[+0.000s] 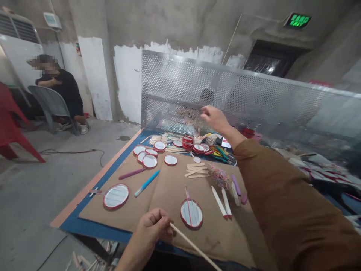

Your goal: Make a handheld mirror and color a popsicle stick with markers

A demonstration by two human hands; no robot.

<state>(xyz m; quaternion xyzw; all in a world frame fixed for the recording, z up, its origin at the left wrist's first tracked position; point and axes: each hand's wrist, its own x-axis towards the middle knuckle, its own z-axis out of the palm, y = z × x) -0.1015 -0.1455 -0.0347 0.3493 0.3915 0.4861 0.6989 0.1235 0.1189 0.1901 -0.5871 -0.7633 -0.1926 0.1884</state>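
My left hand is closed at the near edge of the table, pinching one end of a thin pale wooden stick that slants down to the right. My right hand is raised above the far side of the table, its fingers curled together; whatever they may hold is too small to make out. Between the hands, a round red-rimmed disc with a handle strip lies on the cardboard. A similar disc lies at the left. Several flat wooden sticks are grouped beyond the nearer disc.
A blue pen, white markers and a tangle of coloured bits lie on the cardboard. More red-rimmed discs are piled farther back. A perforated metal panel stands behind the table. A person sits at the far left.
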